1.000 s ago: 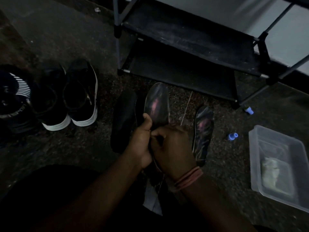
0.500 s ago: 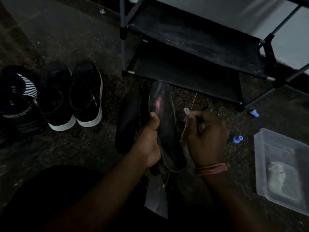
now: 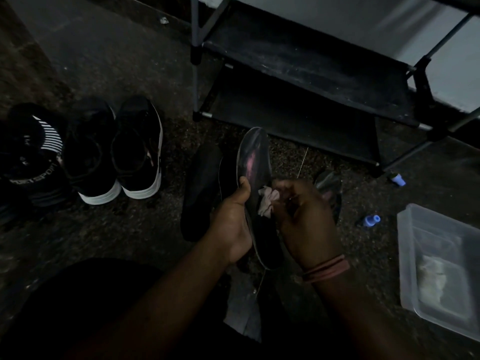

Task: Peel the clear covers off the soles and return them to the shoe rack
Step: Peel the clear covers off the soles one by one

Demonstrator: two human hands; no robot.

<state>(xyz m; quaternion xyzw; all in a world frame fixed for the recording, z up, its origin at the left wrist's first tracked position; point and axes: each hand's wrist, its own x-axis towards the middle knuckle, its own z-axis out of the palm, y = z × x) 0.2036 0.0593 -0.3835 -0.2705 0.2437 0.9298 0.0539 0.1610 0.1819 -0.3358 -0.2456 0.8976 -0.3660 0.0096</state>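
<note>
Head view shows a black two-tier fabric shoe rack [image 3: 306, 81] on thin metal poles standing on speckled stone floor [image 3: 104, 61]. Just before it, the left hand [image 3: 232, 224] grips a long oval insole with a glossy clear cover [image 3: 255, 162], toe tilted toward the rack. Over its middle, the right hand [image 3: 306, 219] pinches a crumpled pale scrap [image 3: 268, 200].

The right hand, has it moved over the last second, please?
Yes. The right hand swung out toward the clear box, then came back beside the sole, now pinching crumpled film.
</note>
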